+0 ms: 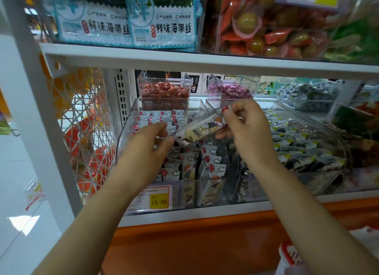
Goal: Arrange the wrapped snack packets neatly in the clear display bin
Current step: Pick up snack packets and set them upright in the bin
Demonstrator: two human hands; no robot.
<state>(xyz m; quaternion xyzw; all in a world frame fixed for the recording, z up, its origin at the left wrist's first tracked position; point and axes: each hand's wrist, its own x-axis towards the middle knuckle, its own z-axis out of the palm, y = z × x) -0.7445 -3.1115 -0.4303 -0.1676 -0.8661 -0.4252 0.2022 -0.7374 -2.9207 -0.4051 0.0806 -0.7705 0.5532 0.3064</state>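
Above the clear display bin (127, 131), the left hand (147, 149) and right hand (246, 127) pinch opposite ends of one snack packet (200, 129), apparently squaring it before seating it among the upright packets (207, 164) below.

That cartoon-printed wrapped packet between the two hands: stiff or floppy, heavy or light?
Probably light: the left hand and right hand hold the cartoon-printed wrapped snack packet by fingertip pinches at its ends. Likely fairly stiff, since it spans them without sagging. Its glossy film may slip against others in the clear plastic bin.
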